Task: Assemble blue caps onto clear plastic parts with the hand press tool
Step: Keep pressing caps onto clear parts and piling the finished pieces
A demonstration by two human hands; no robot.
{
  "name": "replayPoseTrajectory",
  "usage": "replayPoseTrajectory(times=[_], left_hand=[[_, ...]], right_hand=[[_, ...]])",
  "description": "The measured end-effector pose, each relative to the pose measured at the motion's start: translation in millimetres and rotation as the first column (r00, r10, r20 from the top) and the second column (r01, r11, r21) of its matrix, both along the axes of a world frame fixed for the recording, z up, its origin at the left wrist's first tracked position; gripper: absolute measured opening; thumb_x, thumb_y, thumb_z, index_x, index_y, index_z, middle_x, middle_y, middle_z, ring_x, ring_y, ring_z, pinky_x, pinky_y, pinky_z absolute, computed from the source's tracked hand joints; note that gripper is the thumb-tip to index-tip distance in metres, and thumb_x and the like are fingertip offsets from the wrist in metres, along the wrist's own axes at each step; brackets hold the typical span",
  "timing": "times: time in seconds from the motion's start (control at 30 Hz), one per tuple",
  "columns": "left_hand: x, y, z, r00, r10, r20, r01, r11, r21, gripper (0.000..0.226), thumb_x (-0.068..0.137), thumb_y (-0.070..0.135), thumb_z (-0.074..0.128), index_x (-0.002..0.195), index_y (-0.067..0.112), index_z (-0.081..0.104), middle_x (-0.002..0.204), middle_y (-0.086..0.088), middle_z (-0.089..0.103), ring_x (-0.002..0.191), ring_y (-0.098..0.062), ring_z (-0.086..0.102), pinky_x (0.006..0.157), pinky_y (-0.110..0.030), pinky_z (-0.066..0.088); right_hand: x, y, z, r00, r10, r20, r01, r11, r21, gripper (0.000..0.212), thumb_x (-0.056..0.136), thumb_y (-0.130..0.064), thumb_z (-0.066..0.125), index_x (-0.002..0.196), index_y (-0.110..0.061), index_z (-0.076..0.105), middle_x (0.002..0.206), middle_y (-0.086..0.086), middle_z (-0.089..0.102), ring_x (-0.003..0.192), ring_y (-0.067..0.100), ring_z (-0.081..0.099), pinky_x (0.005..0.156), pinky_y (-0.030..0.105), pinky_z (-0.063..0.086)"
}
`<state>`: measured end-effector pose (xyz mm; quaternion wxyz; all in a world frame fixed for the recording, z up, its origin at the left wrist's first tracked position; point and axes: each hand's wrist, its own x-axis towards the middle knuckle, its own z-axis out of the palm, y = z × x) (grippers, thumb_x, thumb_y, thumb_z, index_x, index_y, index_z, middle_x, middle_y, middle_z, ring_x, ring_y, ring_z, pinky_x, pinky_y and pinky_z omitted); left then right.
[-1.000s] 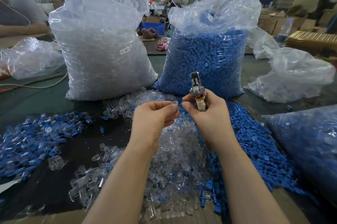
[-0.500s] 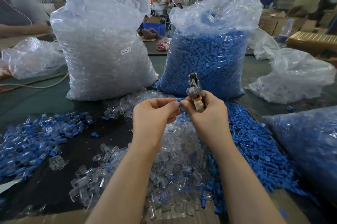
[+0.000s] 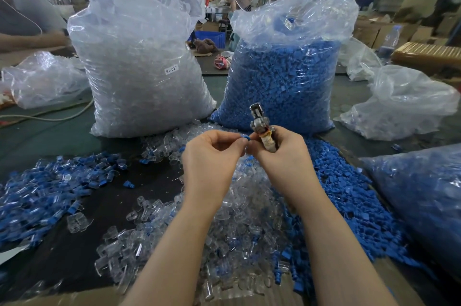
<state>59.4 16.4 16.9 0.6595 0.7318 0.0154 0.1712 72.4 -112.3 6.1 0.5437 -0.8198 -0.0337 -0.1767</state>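
Note:
My right hand (image 3: pixel 280 149) grips the metal hand press tool (image 3: pixel 260 125) upright, its taped handle in my fist and its jaws pointing up. My left hand (image 3: pixel 212 153) pinches a small blue cap (image 3: pixel 245 137) at its fingertips, touching my right thumb beside the tool. Whether a clear part sits under the cap is hidden by my fingers. Below my hands lies a heap of loose clear plastic parts (image 3: pixel 239 226). Loose blue caps (image 3: pixel 349 196) spread to the right of it.
A tall bag of clear parts (image 3: pixel 139 61) and a tall bag of blue caps (image 3: pixel 284 76) stand behind my hands. Assembled blue-and-clear pieces (image 3: pixel 50 188) lie at left. More plastic bags (image 3: pixel 404 103) sit at right and another blue-filled bag (image 3: pixel 424 196) at near right.
My hands have come together: the left fingertips, apart from the right hand a second ago, now meet it with a blue cap showing between them. The tool stays upright.

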Motion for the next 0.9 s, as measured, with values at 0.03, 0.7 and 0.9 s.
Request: replayPoseTrajectory(times=[0.03, 0.7, 0.9], left_hand=[[0.2, 0.0, -0.5, 1.000, 0.002, 0.010, -0.002, 1.000, 0.023, 0.014, 0.079, 0.016, 0.080, 0.074, 0.027, 0.073, 0.070, 0.008, 0.074, 0.072, -0.010, 0.072, 0.078, -0.039, 0.060], [6.6, 5.6, -3.3, 0.997, -0.069, 0.016, 0.071, 0.985, -0.158, 0.016, 0.089, 0.001, 0.066, 0.080, 0.013, 0.068, 0.065, 0.003, 0.071, 0.067, -0.010, 0.068, 0.066, -0.016, 0.054], [7.0, 6.1, -2.5, 0.995, -0.091, 0.029, 0.095, 0.981, -0.167, 0.012, 0.089, 0.000, 0.066, 0.083, 0.010, 0.069, 0.075, -0.004, 0.074, 0.072, -0.013, 0.071, 0.070, -0.018, 0.056]], right_hand=[[-0.3, -0.2, 0.7, 1.000, 0.008, -0.016, -0.008, 1.000, 0.017, 0.008, 0.084, -0.021, 0.072, 0.078, -0.023, 0.067, 0.071, -0.006, 0.070, 0.068, 0.012, 0.065, 0.065, 0.038, 0.054], [-6.3, -9.4, 3.8, 0.978, 0.145, -0.153, -0.176, 0.960, -0.217, 0.019, 0.088, -0.023, 0.063, 0.092, -0.005, 0.062, 0.082, 0.016, 0.067, 0.081, 0.034, 0.061, 0.072, 0.047, 0.050], [-4.7, -6.6, 4.3, 0.976, 0.142, -0.166, -0.183, 0.947, -0.265, 0.018, 0.088, -0.022, 0.062, 0.092, -0.005, 0.060, 0.080, 0.016, 0.067, 0.077, 0.032, 0.061, 0.068, 0.045, 0.049]])
